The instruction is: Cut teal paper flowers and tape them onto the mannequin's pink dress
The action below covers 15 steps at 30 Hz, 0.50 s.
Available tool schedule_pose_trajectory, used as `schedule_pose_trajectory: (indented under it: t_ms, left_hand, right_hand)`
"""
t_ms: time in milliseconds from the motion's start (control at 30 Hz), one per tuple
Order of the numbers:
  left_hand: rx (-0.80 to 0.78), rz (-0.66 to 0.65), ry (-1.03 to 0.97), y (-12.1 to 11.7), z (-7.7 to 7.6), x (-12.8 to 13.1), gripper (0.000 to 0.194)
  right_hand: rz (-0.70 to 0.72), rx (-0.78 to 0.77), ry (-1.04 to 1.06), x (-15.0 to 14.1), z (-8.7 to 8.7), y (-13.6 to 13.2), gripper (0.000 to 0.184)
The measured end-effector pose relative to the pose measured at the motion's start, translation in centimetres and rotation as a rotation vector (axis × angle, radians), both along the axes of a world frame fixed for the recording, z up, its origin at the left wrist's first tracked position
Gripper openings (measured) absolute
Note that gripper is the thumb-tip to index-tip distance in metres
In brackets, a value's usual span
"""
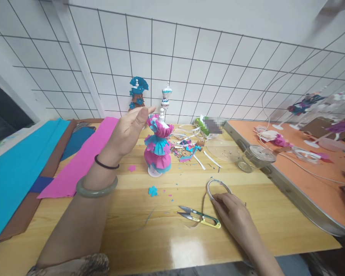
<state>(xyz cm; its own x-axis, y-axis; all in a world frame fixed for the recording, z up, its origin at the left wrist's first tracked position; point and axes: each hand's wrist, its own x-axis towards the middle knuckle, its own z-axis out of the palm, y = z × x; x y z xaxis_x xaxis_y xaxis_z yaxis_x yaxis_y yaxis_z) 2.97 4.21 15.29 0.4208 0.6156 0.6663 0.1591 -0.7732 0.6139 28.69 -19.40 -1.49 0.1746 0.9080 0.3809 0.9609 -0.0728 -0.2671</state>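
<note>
My left hand (129, 130) is raised at the upper left edge of a small dress-form figure (158, 147) in tiered pink and blue crepe paper. Its thumb lies against the fingers, and what they pinch, if anything, is hidden. The figure stands upright on a round white base. Lower right, my right hand (232, 211) grips the near side of a pale ring-shaped roll of ribbon (218, 181). A thin strand trails from it across green-and-yellow thread snips (200, 217). A blue paper flower (153, 191) and a pink one (132, 168) lie near the base.
Crepe paper sheets, blue (31, 165) and pink (80, 165), lie at left. Behind stand a blue-and-brown figure (138, 92) and a white one (166, 94). Paper scraps (186, 147) lie beyond the dressed figure. A clear round container (258, 156) sits beside the orange table's raised edge (276, 180).
</note>
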Motion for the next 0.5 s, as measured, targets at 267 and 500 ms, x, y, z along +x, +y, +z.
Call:
schedule_pose_trajectory:
  t_ms: [267, 500]
  left_hand:
    - [0.0, -0.026, -0.017, 0.5, -0.1, 0.1, 0.057]
    - [-0.032, -0.069, 0.084, -1.6, 0.1, -0.3, 0.058]
  right_hand:
    - [-0.015, -0.009, 0.012, 0.1, -0.5, -0.1, 0.023]
    - [-0.044, 0.003, 0.058, 0.1, 0.1, -0.1, 0.024]
